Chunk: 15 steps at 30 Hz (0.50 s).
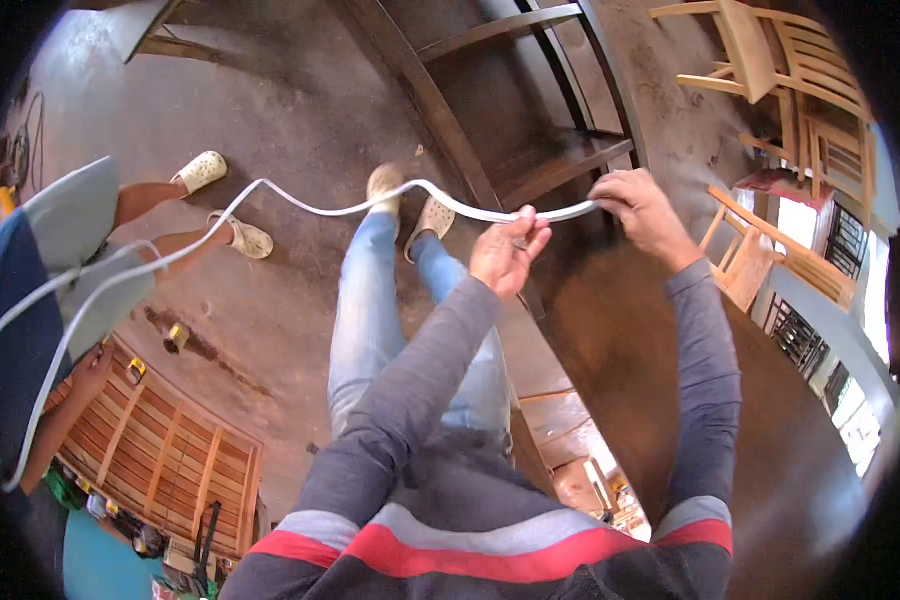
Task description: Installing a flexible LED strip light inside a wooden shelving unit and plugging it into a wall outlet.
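Observation:
A long white strip, like a cable or cord (328, 211), runs in loose waves from the far left toward my hands. My left hand (512, 250) pinches it between thumb and fingers in front of me. To the right of it, my right hand (638, 210) grips the strip at its right end, with fingers bent over it; the very tip is hidden by the fingers. Below and behind my hands is a dark brown wooden piece of furniture (590, 330) with open shelves and a rail.
A co-worker in shorts (88, 225) stands at my left, the strip hanging across them. Light wooden chairs (748, 55) are stacked at upper right, with another chair (785, 270) lower. A slatted wooden panel (170, 450) and a yellow tape measure (135, 371) lie at lower left.

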Each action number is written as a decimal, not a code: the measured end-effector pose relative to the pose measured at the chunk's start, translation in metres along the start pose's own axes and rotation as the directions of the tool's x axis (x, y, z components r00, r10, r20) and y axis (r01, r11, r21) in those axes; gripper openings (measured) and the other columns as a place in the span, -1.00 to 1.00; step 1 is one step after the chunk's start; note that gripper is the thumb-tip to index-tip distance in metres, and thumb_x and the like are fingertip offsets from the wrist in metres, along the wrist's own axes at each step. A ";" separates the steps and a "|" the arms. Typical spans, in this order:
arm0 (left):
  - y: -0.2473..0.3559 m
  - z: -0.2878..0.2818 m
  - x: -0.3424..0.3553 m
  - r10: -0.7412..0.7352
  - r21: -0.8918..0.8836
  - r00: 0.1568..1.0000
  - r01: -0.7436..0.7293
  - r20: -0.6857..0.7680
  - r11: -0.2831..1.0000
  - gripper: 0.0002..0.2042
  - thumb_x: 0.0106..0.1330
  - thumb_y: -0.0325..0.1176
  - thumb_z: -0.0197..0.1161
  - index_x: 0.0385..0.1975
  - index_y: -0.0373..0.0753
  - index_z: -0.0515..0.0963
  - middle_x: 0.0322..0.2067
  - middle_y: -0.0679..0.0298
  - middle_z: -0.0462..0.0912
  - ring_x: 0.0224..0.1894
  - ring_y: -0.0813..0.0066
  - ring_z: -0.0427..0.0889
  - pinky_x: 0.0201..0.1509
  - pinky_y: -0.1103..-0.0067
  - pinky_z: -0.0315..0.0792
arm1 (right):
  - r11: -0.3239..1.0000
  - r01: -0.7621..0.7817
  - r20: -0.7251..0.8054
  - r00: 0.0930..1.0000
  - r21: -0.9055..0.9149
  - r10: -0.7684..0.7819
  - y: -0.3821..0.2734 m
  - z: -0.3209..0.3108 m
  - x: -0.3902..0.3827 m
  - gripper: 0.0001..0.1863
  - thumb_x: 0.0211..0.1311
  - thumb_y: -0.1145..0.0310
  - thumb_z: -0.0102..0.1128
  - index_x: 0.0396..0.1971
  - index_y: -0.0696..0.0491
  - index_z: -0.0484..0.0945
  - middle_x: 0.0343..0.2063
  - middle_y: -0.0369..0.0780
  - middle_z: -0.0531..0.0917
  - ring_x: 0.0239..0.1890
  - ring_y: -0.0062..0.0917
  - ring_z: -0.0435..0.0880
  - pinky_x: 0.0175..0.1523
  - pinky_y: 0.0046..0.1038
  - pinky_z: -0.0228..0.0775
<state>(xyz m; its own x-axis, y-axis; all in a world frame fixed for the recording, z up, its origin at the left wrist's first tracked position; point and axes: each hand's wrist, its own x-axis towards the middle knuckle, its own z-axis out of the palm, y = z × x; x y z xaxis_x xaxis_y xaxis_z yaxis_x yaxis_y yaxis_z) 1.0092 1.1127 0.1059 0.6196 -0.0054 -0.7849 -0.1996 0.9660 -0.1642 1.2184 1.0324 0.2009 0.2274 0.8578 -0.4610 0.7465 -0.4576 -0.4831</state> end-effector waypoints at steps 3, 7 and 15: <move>-0.006 0.012 0.059 -0.025 -0.003 1.000 0.025 -0.011 1.000 -0.81 0.34 -0.44 0.18 -0.14 -0.38 0.43 -0.19 0.18 0.46 -0.04 0.39 0.49 0.15 0.46 0.47 | 1.000 0.010 0.093 0.996 -0.017 -0.008 0.047 -0.005 0.042 -0.76 0.04 0.47 0.26 -0.22 -0.01 0.64 -0.32 -0.23 0.55 -0.13 -0.27 0.41 0.07 -0.32 0.28; 0.003 0.018 0.143 -0.047 0.028 0.999 0.048 -0.018 0.998 -0.80 0.37 -0.41 0.13 -0.18 -0.45 0.42 -0.24 0.14 0.52 -0.15 0.30 0.59 0.03 0.42 0.56 | 0.977 0.056 0.232 0.973 -0.205 -0.007 0.131 0.015 0.099 -0.80 0.01 0.43 0.25 -0.29 0.02 0.64 -0.33 -0.23 0.54 -0.12 -0.30 0.43 0.06 -0.32 0.28; 0.030 -0.028 0.262 0.315 0.779 0.731 -0.463 0.606 -0.424 -0.80 0.23 -0.51 0.09 -0.16 -0.27 0.52 -0.25 0.01 0.58 -0.19 0.00 0.59 -0.11 0.26 0.49 | 0.984 -0.009 0.385 0.920 -0.177 0.078 0.261 0.082 0.160 -0.74 -0.07 0.60 0.08 -0.31 0.13 0.61 -0.34 -0.11 0.54 -0.12 -0.17 0.51 -0.03 -0.28 0.36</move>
<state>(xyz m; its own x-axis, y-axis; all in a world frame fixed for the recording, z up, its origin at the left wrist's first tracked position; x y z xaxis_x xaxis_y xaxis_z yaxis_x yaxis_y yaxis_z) 1.1438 1.1331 -0.1212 0.8496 0.4570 -0.2633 0.3890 -0.2057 0.8980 1.3984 1.0309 -0.0595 0.0264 0.6629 -0.7483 0.8435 -0.4165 -0.3393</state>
